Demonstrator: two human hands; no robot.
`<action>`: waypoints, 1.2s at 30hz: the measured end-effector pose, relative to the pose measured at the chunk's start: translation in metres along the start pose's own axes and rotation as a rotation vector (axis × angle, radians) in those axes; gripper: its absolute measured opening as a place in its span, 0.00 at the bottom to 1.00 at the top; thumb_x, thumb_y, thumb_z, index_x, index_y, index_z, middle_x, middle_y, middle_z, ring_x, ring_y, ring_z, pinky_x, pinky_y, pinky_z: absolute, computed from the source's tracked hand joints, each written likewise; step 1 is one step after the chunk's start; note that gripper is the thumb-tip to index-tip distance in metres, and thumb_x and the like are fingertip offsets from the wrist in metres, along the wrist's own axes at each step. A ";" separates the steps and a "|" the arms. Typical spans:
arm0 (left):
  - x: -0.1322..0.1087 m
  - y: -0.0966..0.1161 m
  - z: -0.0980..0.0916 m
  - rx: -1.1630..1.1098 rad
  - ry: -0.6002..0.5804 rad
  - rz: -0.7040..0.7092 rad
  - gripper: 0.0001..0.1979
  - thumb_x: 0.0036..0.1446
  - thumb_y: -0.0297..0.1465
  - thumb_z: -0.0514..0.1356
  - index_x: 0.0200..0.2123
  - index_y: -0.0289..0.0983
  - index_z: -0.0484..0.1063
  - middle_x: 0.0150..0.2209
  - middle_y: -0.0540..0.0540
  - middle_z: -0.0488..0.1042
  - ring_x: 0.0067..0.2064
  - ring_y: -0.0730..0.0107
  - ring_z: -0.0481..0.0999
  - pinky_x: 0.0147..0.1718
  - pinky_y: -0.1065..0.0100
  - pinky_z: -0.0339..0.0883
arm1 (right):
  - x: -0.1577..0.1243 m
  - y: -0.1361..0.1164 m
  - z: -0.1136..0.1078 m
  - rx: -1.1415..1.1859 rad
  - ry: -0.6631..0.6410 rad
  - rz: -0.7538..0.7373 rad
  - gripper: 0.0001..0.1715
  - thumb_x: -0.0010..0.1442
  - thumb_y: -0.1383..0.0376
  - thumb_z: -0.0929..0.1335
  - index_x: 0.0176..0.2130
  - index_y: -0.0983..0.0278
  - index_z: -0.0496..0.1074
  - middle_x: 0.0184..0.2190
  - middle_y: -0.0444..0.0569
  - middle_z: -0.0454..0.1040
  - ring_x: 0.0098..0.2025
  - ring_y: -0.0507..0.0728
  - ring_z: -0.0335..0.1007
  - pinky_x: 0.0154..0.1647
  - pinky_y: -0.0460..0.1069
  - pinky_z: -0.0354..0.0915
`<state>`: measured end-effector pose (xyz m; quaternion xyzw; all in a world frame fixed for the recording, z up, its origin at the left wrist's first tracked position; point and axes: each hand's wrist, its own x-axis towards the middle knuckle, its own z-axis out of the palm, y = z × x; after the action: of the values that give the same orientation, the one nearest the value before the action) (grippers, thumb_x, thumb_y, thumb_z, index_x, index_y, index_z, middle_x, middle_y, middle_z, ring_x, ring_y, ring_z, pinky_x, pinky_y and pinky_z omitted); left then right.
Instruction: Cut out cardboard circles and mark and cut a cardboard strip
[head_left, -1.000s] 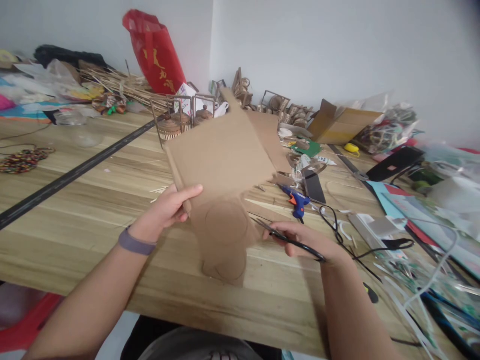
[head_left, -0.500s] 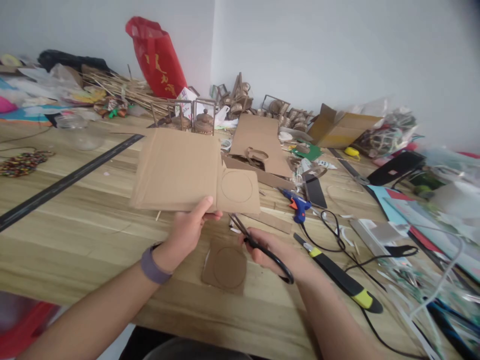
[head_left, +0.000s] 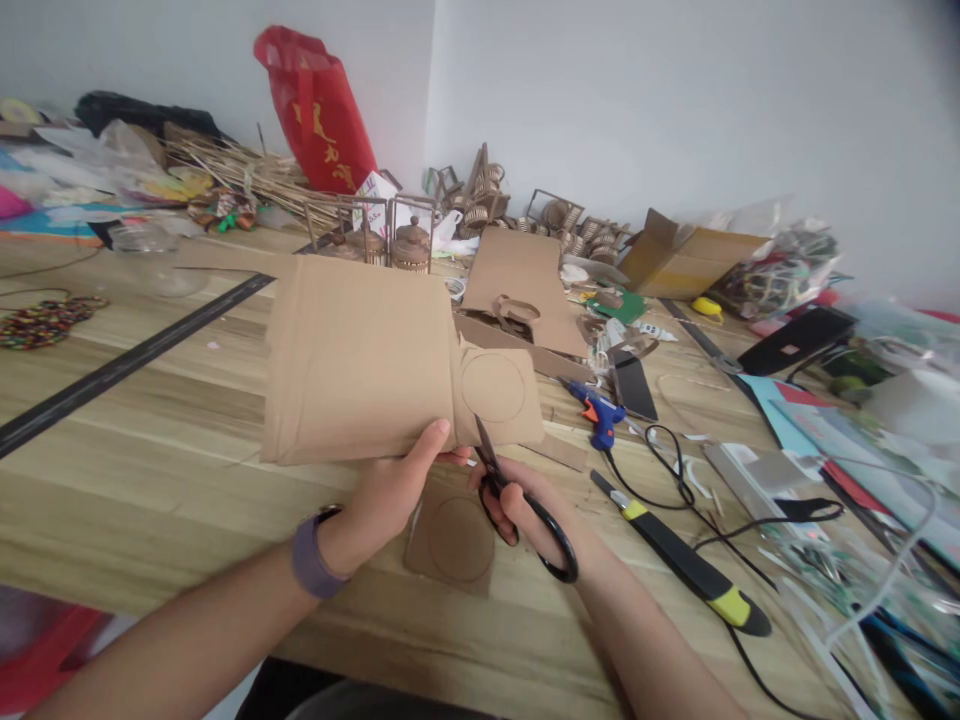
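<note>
My left hand (head_left: 397,490) grips the near edge of a folded sheet of cardboard (head_left: 367,360), thumb on top and fingers beneath. On its right side the sheet has a smaller flap (head_left: 493,395) with a circle drawn on it. My right hand (head_left: 525,500) is closed on black-handled scissors (head_left: 540,545). One blade lies over the cardboard's near edge, close to where the flap meets the larger panel; the other blade is mostly hidden. Below, a square cardboard piece (head_left: 452,540) with a drawn circle lies on the table, partly covered by my hands.
A yellow-and-black utility knife (head_left: 679,550) and a blue glue gun (head_left: 596,412) with its cord lie to the right, near a phone (head_left: 634,382). Behind are a larger cardboard sheet (head_left: 517,270), small lidded baskets in frames (head_left: 411,245) and a red bag (head_left: 319,115).
The scissors have turned upward, and a blade now overlaps the cardboard's near edge. The cardboard has shifted slightly right and nearer, with my left hand on it.
</note>
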<state>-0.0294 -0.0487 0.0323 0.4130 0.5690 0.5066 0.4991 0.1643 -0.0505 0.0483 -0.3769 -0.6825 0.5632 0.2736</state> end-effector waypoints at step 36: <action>-0.001 0.004 -0.008 0.298 -0.339 0.128 0.26 0.66 0.50 0.53 0.20 0.44 0.71 0.19 0.51 0.72 0.24 0.64 0.72 0.31 0.67 0.65 | -0.006 0.003 0.000 0.051 0.043 0.011 0.41 0.57 0.28 0.64 0.35 0.63 0.71 0.13 0.34 0.57 0.14 0.48 0.47 0.18 0.47 0.45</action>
<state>-0.0374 -0.0504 0.0368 0.5963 0.5183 0.3710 0.4879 0.1682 -0.0559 0.0455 -0.3854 -0.6601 0.5736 0.2945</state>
